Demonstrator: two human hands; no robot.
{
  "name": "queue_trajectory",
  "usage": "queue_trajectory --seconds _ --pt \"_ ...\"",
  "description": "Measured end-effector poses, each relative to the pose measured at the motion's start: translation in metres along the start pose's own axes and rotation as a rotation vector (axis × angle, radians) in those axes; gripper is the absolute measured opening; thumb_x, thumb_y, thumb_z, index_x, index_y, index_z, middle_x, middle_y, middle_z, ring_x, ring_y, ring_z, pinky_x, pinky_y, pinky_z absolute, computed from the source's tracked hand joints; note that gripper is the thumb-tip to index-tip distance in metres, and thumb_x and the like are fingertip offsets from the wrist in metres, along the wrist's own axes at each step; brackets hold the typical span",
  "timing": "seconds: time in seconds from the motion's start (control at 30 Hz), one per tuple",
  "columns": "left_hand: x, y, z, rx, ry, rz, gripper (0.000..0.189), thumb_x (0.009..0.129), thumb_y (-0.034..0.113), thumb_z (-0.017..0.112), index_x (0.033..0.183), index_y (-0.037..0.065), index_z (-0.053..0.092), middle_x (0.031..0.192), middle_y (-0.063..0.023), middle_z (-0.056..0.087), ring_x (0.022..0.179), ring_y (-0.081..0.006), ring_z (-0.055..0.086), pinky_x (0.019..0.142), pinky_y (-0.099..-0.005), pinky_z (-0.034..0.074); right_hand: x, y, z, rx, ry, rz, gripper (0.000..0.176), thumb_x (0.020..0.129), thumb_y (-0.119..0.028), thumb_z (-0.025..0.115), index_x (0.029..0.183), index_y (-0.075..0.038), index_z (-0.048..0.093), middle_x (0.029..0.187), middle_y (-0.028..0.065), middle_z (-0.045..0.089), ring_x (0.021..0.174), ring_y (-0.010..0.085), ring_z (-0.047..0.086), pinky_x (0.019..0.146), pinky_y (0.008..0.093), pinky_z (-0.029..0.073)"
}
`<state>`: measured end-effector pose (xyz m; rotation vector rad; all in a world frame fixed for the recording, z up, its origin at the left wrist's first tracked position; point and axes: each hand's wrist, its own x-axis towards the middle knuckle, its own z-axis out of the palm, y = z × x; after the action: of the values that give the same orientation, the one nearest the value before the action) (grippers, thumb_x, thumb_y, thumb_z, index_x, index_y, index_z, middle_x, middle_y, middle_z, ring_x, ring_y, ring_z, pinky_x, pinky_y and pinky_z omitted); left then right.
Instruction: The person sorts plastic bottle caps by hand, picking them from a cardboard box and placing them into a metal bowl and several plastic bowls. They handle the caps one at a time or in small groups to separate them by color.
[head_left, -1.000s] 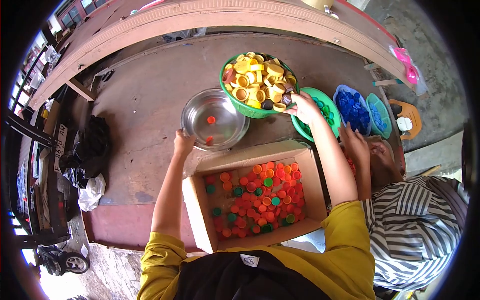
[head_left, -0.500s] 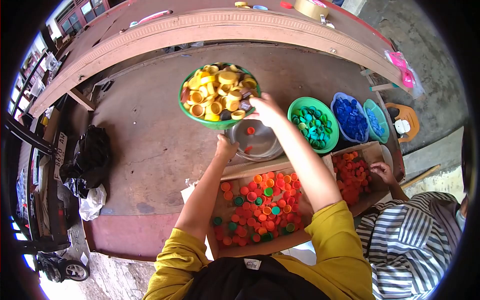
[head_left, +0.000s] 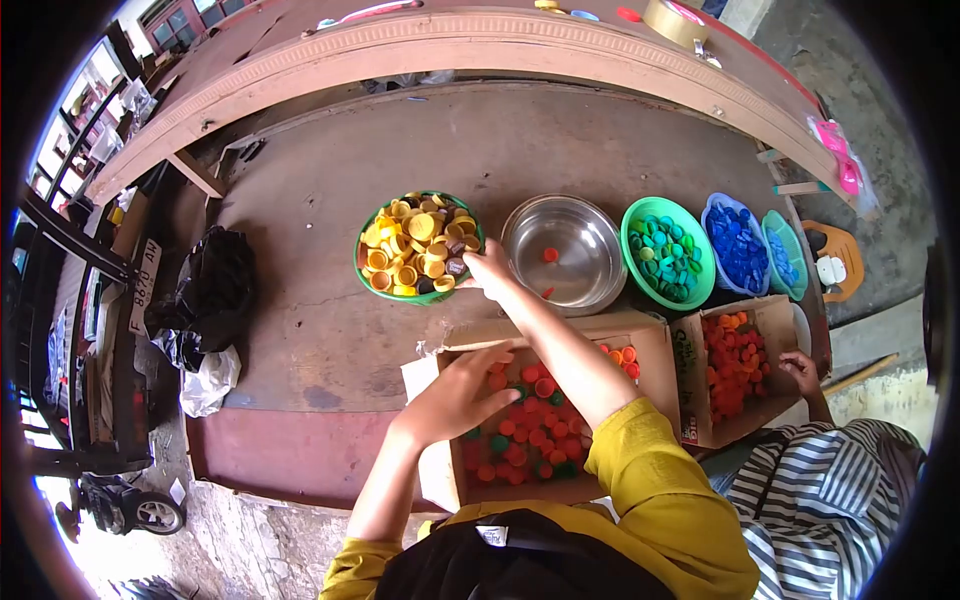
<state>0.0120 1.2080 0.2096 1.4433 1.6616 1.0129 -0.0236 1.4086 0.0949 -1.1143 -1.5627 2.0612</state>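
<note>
My right hand [head_left: 487,270] grips the right rim of a green bowl [head_left: 398,297] heaped with yellow bottle caps [head_left: 415,245] and a few dark ones. The bowl appears to rest on the table, left of a steel bowl [head_left: 590,250] holding a few red pieces. Fingers stretched out, my left hand [head_left: 462,395] is over the left part of a cardboard box [head_left: 652,345]. Red, orange and some green bottle caps [head_left: 535,435] lie inside; my right forearm crosses above and hides part of them.
Right of the steel bowl stand a green bowl [head_left: 632,270] of green caps, a blue basket [head_left: 708,245] and a pale green bowl [head_left: 797,290] of blue caps. A co-worker's hand [head_left: 800,372] is at a smaller box [head_left: 785,325]. Black plastic [head_left: 215,285] lies left.
The bowl of yellow caps has come down left of the steel bowl, uncovering it. My left hand has left that bowl and moved back over the box; my right hand still holds the rim.
</note>
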Motion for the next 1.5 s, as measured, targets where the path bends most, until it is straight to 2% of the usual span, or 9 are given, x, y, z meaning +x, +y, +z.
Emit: queue_trajectory --seconds 0.23,0.47,0.53,0.6,0.8,1.0,1.17,1.4,1.5 --pt "-0.049 -0.028 -0.007 -0.161 0.494 -0.112 0.036 0.078 0.008 0.061 0.112 0.000 0.049 0.095 -0.0071 0.061 0.082 -0.0145 0.056 0.070 -0.0272 0.041 -0.001 0.019 -0.015 -0.064 -0.089 0.050 0.047 0.080 -0.030 0.061 0.114 -0.005 0.040 0.098 0.0138 0.057 0.084 0.0275 0.061 0.062 0.0414 0.056" --pt "-0.071 -0.041 0.035 -0.229 0.705 -0.112 0.033 0.079 0.001 0.057 0.111 -0.001 0.047 0.089 -0.0073 0.058 0.073 -0.0108 0.052 0.066 -0.0247 0.042 -0.034 -0.010 -0.038 -0.208 -0.126 0.187 0.057 0.081 -0.010 0.046 0.127 0.009 0.017 0.109 0.0267 0.047 0.078 0.0337 0.063 0.066 0.0391 0.055" --pt "-0.078 -0.041 0.049 -0.304 0.740 -0.076 0.033 0.079 -0.001 0.056 0.111 -0.001 0.046 0.087 -0.0064 0.057 0.071 -0.0095 0.051 0.065 -0.0236 0.042 -0.036 -0.005 -0.056 -0.748 -0.045 -0.207 0.049 0.079 -0.005 0.049 0.123 0.006 0.031 0.094 0.0197 0.056 0.071 0.0249 0.063 0.062 0.0337 0.053" --pt "-0.084 -0.038 0.063 -0.280 0.752 -0.025 0.036 0.078 -0.004 0.055 0.113 0.000 0.044 0.088 -0.0063 0.054 0.070 -0.0090 0.051 0.064 -0.0228 0.043 -0.088 -0.011 -0.065 -0.623 0.156 -0.919 0.033 0.076 0.001 0.049 0.109 0.002 0.046 0.078 0.0132 0.058 0.063 0.0210 0.061 0.057 0.0309 0.049" --pt "-0.081 -0.018 0.090 -0.117 0.391 -0.049 0.037 0.077 -0.004 0.057 0.111 0.002 0.045 0.091 -0.0081 0.053 0.077 -0.0123 0.053 0.068 -0.0246 0.045 -0.183 0.053 -0.089 -1.041 -0.065 -0.809 0.011 0.072 -0.006 0.059 0.082 -0.004 0.057 0.077 0.0109 0.057 0.070 0.0251 0.059 0.056 0.0351 0.048" --pt "-0.065 -0.063 0.145 0.525 0.013 -0.274 0.042 0.069 0.007 0.066 0.105 0.004 0.044 0.101 -0.0174 0.049 0.093 -0.0341 0.053 0.075 -0.0398 0.047 -0.178 0.098 -0.099 -1.405 -0.156 -0.631 0.026 0.064 -0.019 0.069 0.087 -0.008 0.061 0.080 0.0071 0.056 0.077 0.0250 0.058 0.065 0.0372 0.048" --pt "-0.068 -0.086 0.161 0.628 -0.083 -0.285 0.045 0.066 -0.002 0.059 0.106 0.003 0.040 0.103 -0.0166 0.045 0.094 -0.0322 0.052 0.076 -0.0361 0.049 -0.194 0.059 -0.108 -0.933 -0.241 -0.745 0.028 0.063 -0.015 0.066 0.087 -0.008 0.054 0.082 0.0089 0.057 0.073 0.0268 0.058 0.062 0.0359 0.048" --pt "-0.062 -0.090 0.159 0.515 -0.081 -0.374 0.045 0.071 0.006 0.064 0.108 -0.001 0.039 0.103 -0.0229 0.045 0.094 -0.0387 0.052 0.077 -0.0403 0.047 -0.143 -0.027 -0.195 -0.665 0.805 -1.042 0.027 0.069 -0.002 0.064 0.095 -0.004 0.056 0.077 0.0093 0.052 0.053 0.0159 0.053 0.046 0.0264 0.045" --pt "-0.060 -0.082 0.153 0.362 0.037 -0.296 0.043 0.073 0.008 0.063 0.107 -0.002 0.038 0.101 -0.0247 0.048 0.092 -0.0397 0.052 0.076 -0.0409 0.047 -0.107 -0.021 -0.253 -0.913 1.008 -0.820 0.041 0.069 -0.009 0.066 0.106 -0.001 0.051 0.096 0.0172 0.053 0.083 0.0275 0.056 0.069 0.0369 0.048"
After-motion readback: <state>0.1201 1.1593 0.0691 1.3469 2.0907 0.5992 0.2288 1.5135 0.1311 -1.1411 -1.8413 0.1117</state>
